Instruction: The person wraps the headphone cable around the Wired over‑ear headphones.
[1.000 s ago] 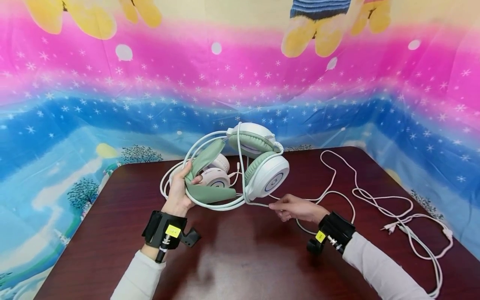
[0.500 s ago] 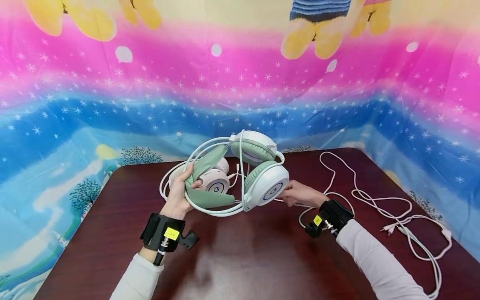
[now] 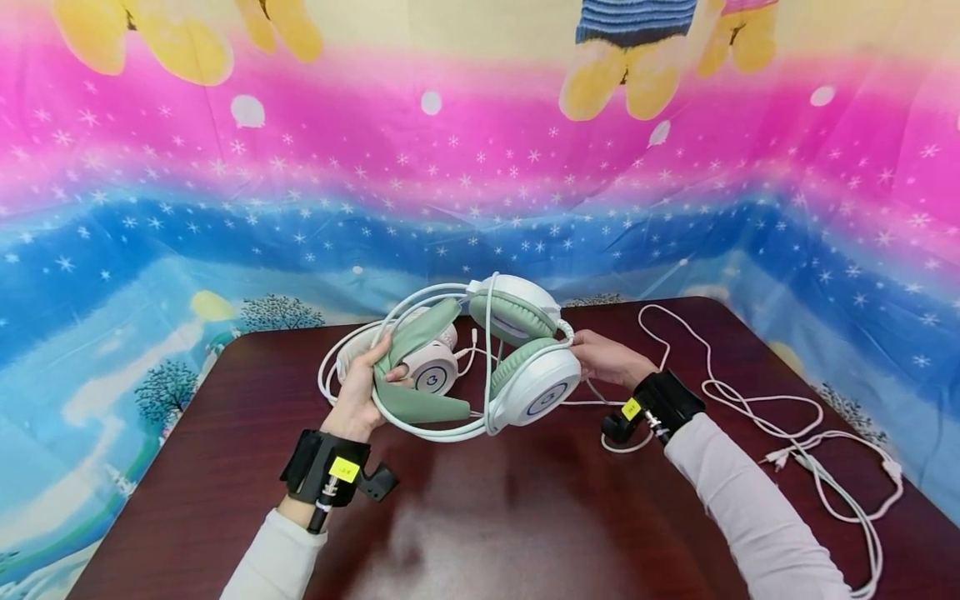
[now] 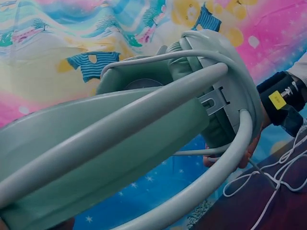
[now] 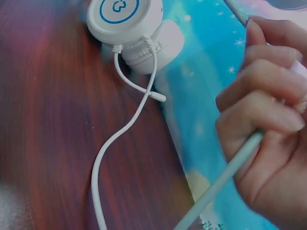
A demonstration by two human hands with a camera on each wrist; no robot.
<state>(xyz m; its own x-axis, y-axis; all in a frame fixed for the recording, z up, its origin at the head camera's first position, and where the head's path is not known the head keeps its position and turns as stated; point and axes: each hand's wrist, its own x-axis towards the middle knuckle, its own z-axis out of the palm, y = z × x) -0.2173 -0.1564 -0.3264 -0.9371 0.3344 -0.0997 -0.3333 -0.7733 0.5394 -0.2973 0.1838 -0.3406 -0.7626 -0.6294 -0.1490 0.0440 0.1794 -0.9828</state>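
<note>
White headphones with green cushions (image 3: 517,360) are held up over the table by my left hand (image 3: 358,392), which grips them round the headband. A strand of their white cable (image 3: 489,333) passes across the ear cups. To the right of the cups, my right hand (image 3: 611,358) holds the cable, with its fingers curled round it in the right wrist view, where the held cable (image 5: 216,184) runs out below the fist. In the left wrist view the green headband pad (image 4: 110,148) fills the foreground, and the right hand is partly hidden behind an ear cup.
A second pair of white headphones (image 3: 433,373) lies on the dark red table (image 3: 480,533) behind the held pair. Loose white cable (image 3: 765,425) with plugs (image 3: 780,457) spreads over the right side. A printed cloth (image 3: 450,192) hangs around the table's back and sides.
My right hand has moved up and away along the ear cups, from below them to their right side, with the cable. The held headphones have sunk slightly; the left hand stays on the headband.
</note>
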